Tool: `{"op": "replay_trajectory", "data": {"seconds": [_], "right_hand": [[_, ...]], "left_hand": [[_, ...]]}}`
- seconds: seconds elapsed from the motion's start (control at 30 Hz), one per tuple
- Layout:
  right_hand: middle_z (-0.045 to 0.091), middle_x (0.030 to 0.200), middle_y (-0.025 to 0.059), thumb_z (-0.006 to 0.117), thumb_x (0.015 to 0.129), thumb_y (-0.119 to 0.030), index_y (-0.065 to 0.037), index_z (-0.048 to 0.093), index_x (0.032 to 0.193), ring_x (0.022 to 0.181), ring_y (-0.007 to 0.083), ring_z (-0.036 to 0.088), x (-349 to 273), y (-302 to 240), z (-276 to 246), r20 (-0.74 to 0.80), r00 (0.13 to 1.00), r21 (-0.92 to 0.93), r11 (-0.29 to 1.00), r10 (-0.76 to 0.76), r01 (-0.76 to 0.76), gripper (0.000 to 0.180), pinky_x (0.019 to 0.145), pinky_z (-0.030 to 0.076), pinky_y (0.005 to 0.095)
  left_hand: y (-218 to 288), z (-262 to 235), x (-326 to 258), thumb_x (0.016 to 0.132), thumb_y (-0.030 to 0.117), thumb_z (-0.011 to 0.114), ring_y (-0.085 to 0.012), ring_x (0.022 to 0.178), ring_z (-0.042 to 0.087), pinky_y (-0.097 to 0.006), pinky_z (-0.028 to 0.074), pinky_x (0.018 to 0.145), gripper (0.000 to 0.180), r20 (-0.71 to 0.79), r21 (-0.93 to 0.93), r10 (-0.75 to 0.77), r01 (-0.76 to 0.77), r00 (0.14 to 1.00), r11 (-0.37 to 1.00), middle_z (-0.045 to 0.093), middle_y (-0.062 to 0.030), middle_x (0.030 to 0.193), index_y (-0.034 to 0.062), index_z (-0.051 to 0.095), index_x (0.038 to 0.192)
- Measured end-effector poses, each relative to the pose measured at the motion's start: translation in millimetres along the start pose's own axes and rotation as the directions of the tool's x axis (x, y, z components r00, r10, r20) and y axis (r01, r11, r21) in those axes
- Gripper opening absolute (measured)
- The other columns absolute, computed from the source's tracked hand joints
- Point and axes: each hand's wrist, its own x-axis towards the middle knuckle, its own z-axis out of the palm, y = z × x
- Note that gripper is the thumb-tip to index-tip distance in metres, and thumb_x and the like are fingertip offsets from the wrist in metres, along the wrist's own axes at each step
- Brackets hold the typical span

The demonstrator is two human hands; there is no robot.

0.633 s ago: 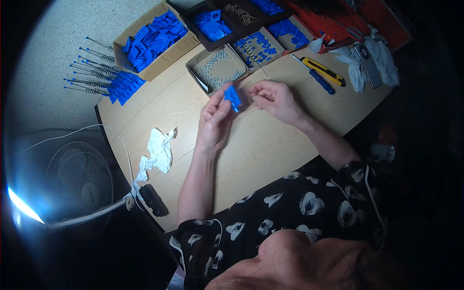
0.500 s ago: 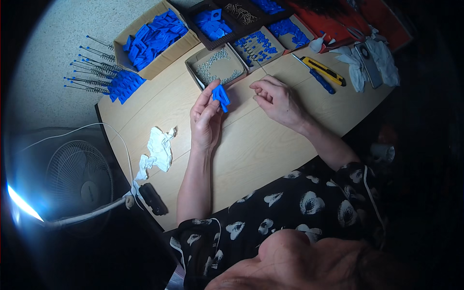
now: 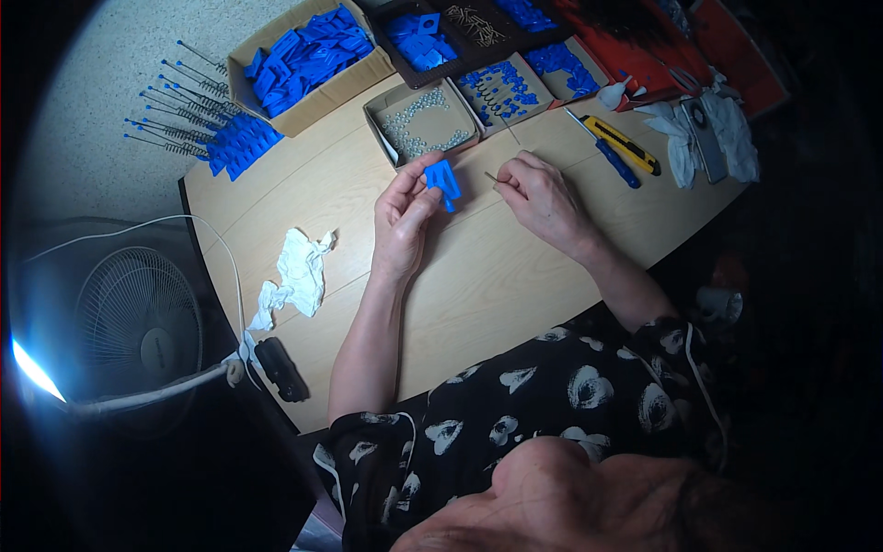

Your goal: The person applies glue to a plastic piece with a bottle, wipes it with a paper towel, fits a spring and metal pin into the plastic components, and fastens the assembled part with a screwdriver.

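My left hand [image 3: 402,221] grips a blue plastic part [image 3: 442,181] with slots in its face and a narrow stub at its lower end. Facing it from the right, my right hand [image 3: 543,198] is closed in a pinch. A short, thin metal pin [image 3: 490,175] sticks out of its fingertips toward the blue part, with a gap between the two. Just beyond my hands lie a shallow cardboard box [image 3: 377,118] of small clear or silvery pieces and a tray [image 3: 549,99] of dark springs and small blue pieces.
Finished-looking blue bases [image 3: 241,143] with springs and rods stand far left. A carton [image 3: 303,120] holds many blue parts. Right lie a screwdriver [image 3: 616,164], a yellow utility knife [image 3: 625,147] and a phone [image 3: 704,138]. Crumpled white cloth [image 3: 302,271] and a black case [image 3: 280,370] lie left.
The blue part has turned so its slotted face shows more. The pin now shows at my right fingertips. The whole view has shifted slightly.
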Motion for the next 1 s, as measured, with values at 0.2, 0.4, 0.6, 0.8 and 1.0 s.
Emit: {"op": "replay_trajectory", "data": {"seconds": [0.2, 0.4, 0.6, 0.8, 1.0], "right_hand": [[0.061, 0.085, 0.013, 0.066, 0.084, 0.0, 0.003, 0.058, 0.087, 0.07, 0.023, 0.065, -1, 0, 1, -0.029, 0.999, -0.004, 0.999, -0.045, 0.045, 0.009, 0.062, 0.052, 0.0344], [0.062, 0.093, 0.0129, 0.066, 0.085, -0.002, 0.002, 0.06, 0.103, 0.071, 0.0213, 0.066, -1, -3, 3, -0.085, 0.995, 0.136, 0.988, -0.055, 0.066, 0.02, 0.065, 0.055, 0.0334], [0.058, 0.112, 0.0148, 0.067, 0.084, -0.004, -0.001, 0.058, 0.124, 0.098, 0.0267, 0.063, 3, -13, 0, 0.062, 0.992, 0.085, 0.99, -0.114, 0.108, 0.041, 0.081, 0.054, 0.0377], [0.057, 0.121, 0.0129, 0.055, 0.087, 0.0, -0.005, 0.058, 0.128, 0.116, 0.0266, 0.054, 13, -19, 19, 0.047, 0.915, -0.103, 0.909, -0.401, 0.403, 0.042, 0.099, 0.044, 0.0384], [0.059, 0.113, 0.0126, 0.054, 0.085, 0.005, 0.001, 0.063, 0.108, 0.105, 0.029, 0.057, 19, -8, 23, 0.146, 0.876, -0.098, 0.875, -0.459, 0.474, 0.026, 0.09, 0.048, 0.0373]], "left_hand": [[2, 8, 0, 0.094, 0.007, 0.059, -0.0181, 0.097, 0.064, -0.025, 0.049, 0.08, 0.051, 0.048, -0.001, -0.014, 0.014, 0.999, 1.0, 0.062, -0.0089, 0.113, -0.0032, 0.042, 0.141], [-3, 7, 2, 0.095, 0.008, 0.059, -0.0194, 0.1, 0.064, -0.026, 0.05, 0.08, 0.052, 0.083, 0.026, -0.015, 0.013, 0.996, 1.0, 0.061, -0.0107, 0.114, -0.0033, 0.039, 0.142], [-5, -1, 1, 0.093, 0.009, 0.059, -0.0194, 0.096, 0.065, -0.027, 0.051, 0.079, 0.051, 0.01, -0.041, 0.039, -0.038, 0.999, 0.998, 0.062, -0.0111, 0.113, -0.0037, 0.043, 0.14], [4, 5, 1, 0.088, 0.006, 0.05, -0.0154, 0.079, 0.063, -0.024, 0.049, 0.07, 0.047, -0.298, -0.159, 0.214, -0.269, 0.93, 0.95, 0.063, -0.0087, 0.097, -0.006, 0.049, 0.133], [1, -6, 0, 0.089, 0.01, 0.052, -0.0186, 0.082, 0.064, -0.026, 0.05, 0.074, 0.049, -0.221, -0.078, 0.221, -0.243, 0.95, 0.967, 0.062, -0.0103, 0.104, -0.0057, 0.048, 0.135]]}}
